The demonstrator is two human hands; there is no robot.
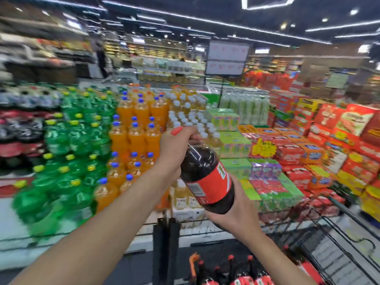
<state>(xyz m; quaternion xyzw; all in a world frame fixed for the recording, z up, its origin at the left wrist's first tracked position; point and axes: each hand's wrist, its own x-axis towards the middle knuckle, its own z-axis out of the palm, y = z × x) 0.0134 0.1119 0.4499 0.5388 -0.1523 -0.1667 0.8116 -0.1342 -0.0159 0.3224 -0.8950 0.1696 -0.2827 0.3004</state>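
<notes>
While left hand (176, 150) grips cola bottle (205, 173), right hand (236, 212) seemingly cups it.

1 cola btl (207, 177) up, approx 4 red-cap btls (242, 275) below, 1 cart (349, 213)

The cola bottle (200, 161) is smooth, glossy clear plastic with a shiny red film label (212, 182). The green bottles (67, 140) and orange bottles (135, 136) are glossy plastic too. The cart (347, 212) is dark metal wire. The red cartons (329, 120) look like printed cardboard.
</notes>
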